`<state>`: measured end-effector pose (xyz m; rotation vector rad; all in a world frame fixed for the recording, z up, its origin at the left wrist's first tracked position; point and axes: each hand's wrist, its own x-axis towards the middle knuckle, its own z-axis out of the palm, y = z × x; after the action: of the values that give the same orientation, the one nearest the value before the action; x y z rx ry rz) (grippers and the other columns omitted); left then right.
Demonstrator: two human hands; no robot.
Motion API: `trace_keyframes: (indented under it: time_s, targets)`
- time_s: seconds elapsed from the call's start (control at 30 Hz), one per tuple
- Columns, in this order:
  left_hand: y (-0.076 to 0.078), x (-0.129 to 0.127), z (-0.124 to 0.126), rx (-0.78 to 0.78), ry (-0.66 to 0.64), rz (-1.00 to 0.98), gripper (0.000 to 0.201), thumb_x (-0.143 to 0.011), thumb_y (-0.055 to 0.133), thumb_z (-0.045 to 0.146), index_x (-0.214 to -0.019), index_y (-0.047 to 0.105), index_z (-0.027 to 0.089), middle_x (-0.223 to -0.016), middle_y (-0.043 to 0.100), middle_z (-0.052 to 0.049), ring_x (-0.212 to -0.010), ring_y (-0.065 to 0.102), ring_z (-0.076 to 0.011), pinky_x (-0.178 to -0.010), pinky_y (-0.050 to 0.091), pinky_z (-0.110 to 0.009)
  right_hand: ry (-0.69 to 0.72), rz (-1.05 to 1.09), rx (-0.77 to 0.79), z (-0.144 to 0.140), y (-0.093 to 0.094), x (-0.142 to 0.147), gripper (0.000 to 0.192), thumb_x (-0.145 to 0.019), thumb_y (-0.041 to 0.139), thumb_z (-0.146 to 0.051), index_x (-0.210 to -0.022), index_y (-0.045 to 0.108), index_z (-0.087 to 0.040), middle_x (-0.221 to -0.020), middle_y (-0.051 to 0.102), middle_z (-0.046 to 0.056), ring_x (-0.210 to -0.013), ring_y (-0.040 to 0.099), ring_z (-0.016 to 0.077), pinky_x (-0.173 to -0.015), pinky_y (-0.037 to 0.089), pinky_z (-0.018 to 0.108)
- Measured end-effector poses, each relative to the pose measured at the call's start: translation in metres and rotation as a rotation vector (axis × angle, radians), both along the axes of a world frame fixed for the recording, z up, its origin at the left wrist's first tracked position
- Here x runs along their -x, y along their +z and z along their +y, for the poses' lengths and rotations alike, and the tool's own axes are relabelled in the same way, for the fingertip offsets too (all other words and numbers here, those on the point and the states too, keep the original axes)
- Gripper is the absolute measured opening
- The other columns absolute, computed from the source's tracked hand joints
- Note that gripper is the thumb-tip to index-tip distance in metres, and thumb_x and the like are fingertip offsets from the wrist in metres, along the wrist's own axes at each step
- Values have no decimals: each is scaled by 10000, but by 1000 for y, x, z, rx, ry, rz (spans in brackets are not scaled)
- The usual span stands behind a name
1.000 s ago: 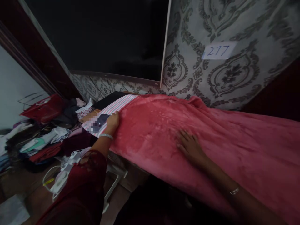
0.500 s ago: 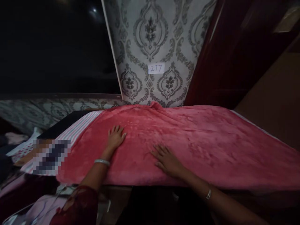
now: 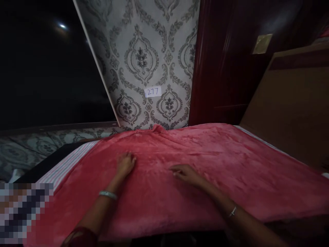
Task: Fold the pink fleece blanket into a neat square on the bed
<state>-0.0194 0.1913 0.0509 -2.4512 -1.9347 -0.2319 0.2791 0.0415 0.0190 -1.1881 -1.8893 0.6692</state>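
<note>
Both palms flat, fingers spread, gripping nothing: left hand (image 3: 125, 164) and right hand (image 3: 185, 173) pressed side by side on blanket (image 3: 205, 161), apparently smoothing it over striped sheet (image 3: 64, 166).

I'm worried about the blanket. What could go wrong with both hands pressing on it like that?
The red blanket hangs over the near edge, so it might slide off if the left hand and right hand, both lying flat on it, push toward that edge. It is also bunched against the wall, so a lump may remain there. On the left the striped sheet lies uncovered, so the blanket may be sitting crooked.
</note>
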Motion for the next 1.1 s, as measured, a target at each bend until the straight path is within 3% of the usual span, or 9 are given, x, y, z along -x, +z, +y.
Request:
trace_keyframes:
  time_s: [0.1, 0.2, 0.33, 0.5, 0.67, 0.73, 0.87, 1.0, 1.1]
  targets:
    - [0, -69, 11, 59, -139, -11, 469, -971, 418, 292, -1401, 494, 121, -1510, 470, -154, -1401, 425, -248, -1162, 301, -373, -236, 44, -52, 37, 9, -48, 329, -845, 539, -272, -1070, 766, -193, -1082, 756, 83, -973, 716, 258, -837, 579, 384]
    - [-6, -128, 21, 59, -188, -29, 506, -981, 411, 308, -1452, 438, 127, -1555, 409, -158, -1446, 366, -240, -1186, 268, -379, -498, -22, -22, 73, 17, -94, 300, -806, 549, -204, -1007, 771, -185, -995, 772, 69, -905, 726, 221, -823, 582, 348]
    - [-22, -166, 28, 15, -218, -22, 593, -993, 370, 383, -1510, 362, 93, -1585, 342, -194, -1486, 280, -305, -1196, 235, -512, -684, -131, 32, 118, 21, -141, 349, -813, 509, -135, -1060, 755, -160, -1024, 765, 78, -874, 725, 197, -819, 575, 312]
    - [-37, -171, 29, -7, -232, 38, 627, -992, 343, 431, -1529, 353, 107, -1600, 316, -186, -1488, 267, -335, -1183, 245, -564, -723, -262, 52, 181, 19, -162, 404, -850, 502, -129, -1198, 703, -172, -1205, 713, 81, -1086, 671, 191, -974, 502, 295]
    - [-35, -172, 28, -25, -225, 52, 616, -993, 349, 422, -1525, 367, 113, -1589, 346, -171, -1476, 295, -335, -1179, 260, -567, -689, -440, 119, 242, 10, -147, 541, -865, 613, -205, -1400, 548, -159, -1359, 612, 133, -1225, 584, 221, -1011, 444, 283]
    - [-35, -173, 27, -23, -221, 54, 615, -995, 346, 424, -1525, 368, 112, -1588, 348, -171, -1475, 296, -338, -1179, 262, -566, -678, -509, 164, 258, 6, -141, 540, -843, 679, -254, -1366, 572, -174, -1320, 630, 145, -1194, 597, 249, -972, 456, 303]
    - [-37, -174, 27, -6, -223, 45, 620, -998, 338, 426, -1531, 356, 109, -1596, 332, -173, -1481, 281, -340, -1188, 249, -561, -683, -615, 241, 271, 6, -138, 228, -899, 612, -280, -1088, 693, -183, -1112, 711, 128, -1070, 647, 258, -874, 467, 309]
    - [-36, -174, 27, 27, -232, 22, 620, -995, 360, 426, -1550, 326, 153, -1620, 283, -154, -1495, 247, -345, -1185, 244, -579, -859, -644, 186, 273, 19, -155, 349, -1005, 333, -229, -1179, 621, -134, -1175, 658, 190, -1023, 653, 266, -822, 463, 335]
    - [-36, -173, 27, 49, -257, -2, 586, -993, 371, 406, -1555, 322, 250, -1642, 247, -82, -1506, 207, -356, -1177, 241, -608, -1042, -631, 104, 277, 24, -172, 357, -1018, 324, -274, -1222, 581, -132, -1220, 620, 186, -986, 651, 245, -805, 461, 314]
